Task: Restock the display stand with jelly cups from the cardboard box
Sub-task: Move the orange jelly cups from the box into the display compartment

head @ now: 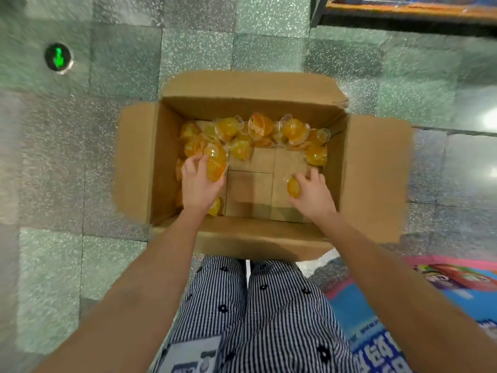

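An open cardboard box (373, 168) stands on the floor in front of me, flaps spread. Several orange jelly cups (258, 130) lie heaped along its far and left sides; the middle of the bottom is bare cardboard. My left hand (197, 187) is inside the box at the left, gripping a couple of jelly cups (215, 165). My right hand (313, 193) is inside at the right, closed around one jelly cup (293, 187). The display stand's printed base (376, 313) shows at the lower right.
The box sits on a green speckled tile floor (107, 130). A round floor light with a green arrow (58, 58) is at the upper left. A shelf edge (408, 9) runs along the top right. My striped trousers (269, 305) are directly below the box.
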